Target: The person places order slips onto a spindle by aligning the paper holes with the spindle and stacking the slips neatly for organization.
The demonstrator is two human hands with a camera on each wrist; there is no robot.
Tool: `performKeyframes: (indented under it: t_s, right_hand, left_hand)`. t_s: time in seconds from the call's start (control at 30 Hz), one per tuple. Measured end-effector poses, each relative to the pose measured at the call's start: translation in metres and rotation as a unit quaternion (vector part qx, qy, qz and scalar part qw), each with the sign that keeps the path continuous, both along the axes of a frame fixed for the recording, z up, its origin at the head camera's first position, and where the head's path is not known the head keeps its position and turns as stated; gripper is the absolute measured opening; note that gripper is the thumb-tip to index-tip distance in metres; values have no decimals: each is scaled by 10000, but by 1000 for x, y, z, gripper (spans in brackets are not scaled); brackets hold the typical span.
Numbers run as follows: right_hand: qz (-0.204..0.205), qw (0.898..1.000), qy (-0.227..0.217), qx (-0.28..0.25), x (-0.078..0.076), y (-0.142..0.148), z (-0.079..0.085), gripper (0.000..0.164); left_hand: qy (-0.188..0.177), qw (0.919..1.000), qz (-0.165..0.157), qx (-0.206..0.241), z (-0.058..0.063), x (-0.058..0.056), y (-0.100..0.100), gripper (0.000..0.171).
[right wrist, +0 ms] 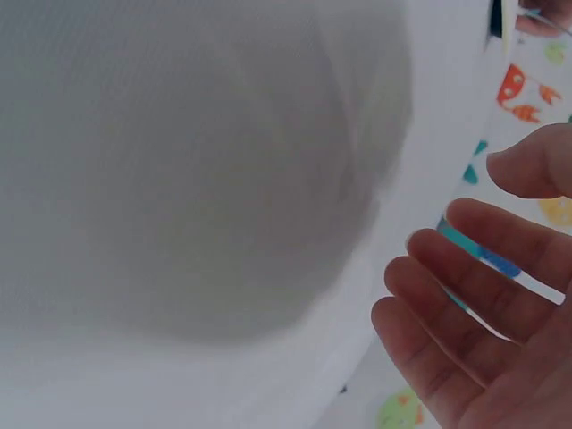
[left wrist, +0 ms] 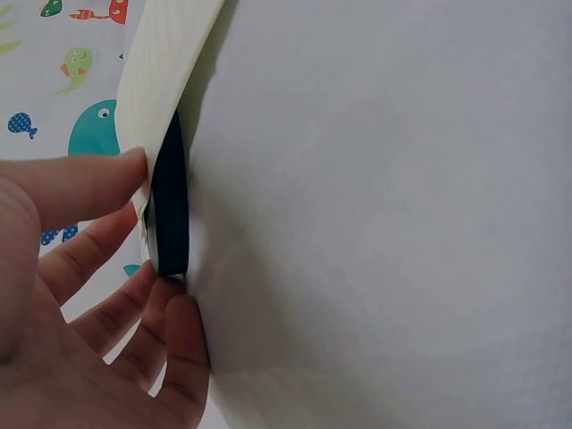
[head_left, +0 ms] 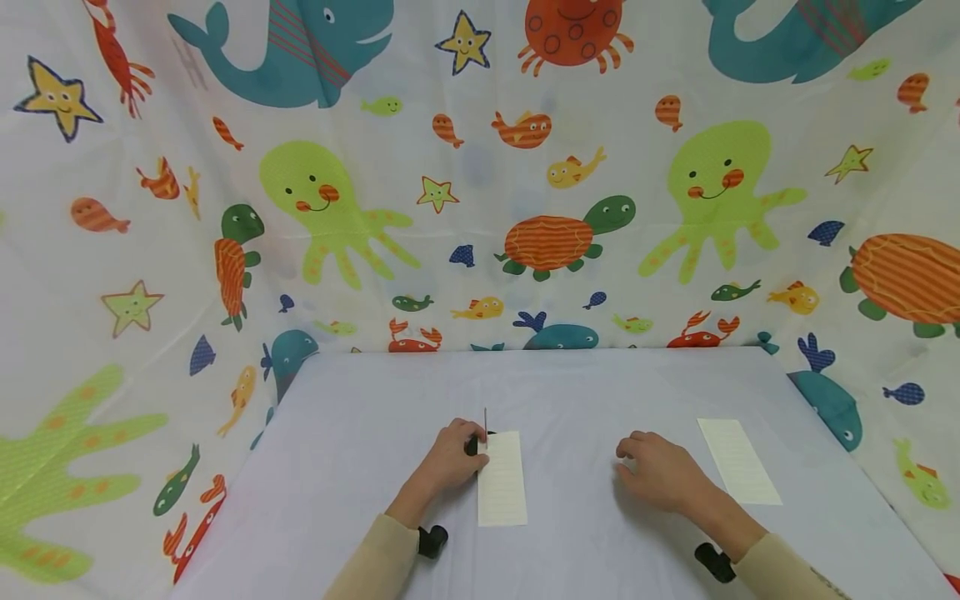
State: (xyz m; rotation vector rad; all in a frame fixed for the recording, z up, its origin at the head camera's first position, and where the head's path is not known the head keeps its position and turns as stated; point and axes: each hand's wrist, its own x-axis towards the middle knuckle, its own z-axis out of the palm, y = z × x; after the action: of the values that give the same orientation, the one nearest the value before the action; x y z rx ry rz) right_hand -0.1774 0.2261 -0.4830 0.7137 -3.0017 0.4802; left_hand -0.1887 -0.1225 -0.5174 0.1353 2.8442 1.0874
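Observation:
My left hand (head_left: 452,457) pinches the left edge of a cream, faintly lined paper sheet (head_left: 504,487) near its far end. Under that paper, in the left wrist view, lies a dark navy, curved flat-sided object (left wrist: 173,210), touched by the fingers; its kind is unclear, since paper and hand cover part of it. A thin dark upright line (head_left: 485,421), like a wire or stick, rises by the fingertips. To the right, my right hand (head_left: 660,471) hovers over the table with loosely bent fingers and holds nothing.
A second cream paper sheet (head_left: 738,461) lies beyond the right hand. White cloth covers the table (head_left: 360,433). A curtain (head_left: 480,233) printed with sea animals hangs behind and at both sides. Black wrist cameras (head_left: 714,562) sit on both wrists.

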Motion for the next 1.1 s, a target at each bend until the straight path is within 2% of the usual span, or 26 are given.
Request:
performKeyframes:
  t_s: [0.13,0.4,0.57,0.73,1.1]
  right_hand:
    - [-83,10000,39,-13,-4,9,-1,12]
    - [-446,9981,-419,108,-11,25,9,19]
    - [-592,9977,-318,47,-16,39,9,21]
    - [-693,9970,-341,-95,-18,54,10,22]
    - [-750,9943,-714,-268,-25,89,15,27]
  left_hand:
    - [24,10000,-23,-21,1,1,0,21]
    - [-25,10000,-61,33,1,1,-2,21]
    - [-22,10000,-43,40,0,0,-2,20]
    - [-9,10000,-41,50,1,-1,-1,21]
    - [-92,9999,-40,33,1,-1,0,21]
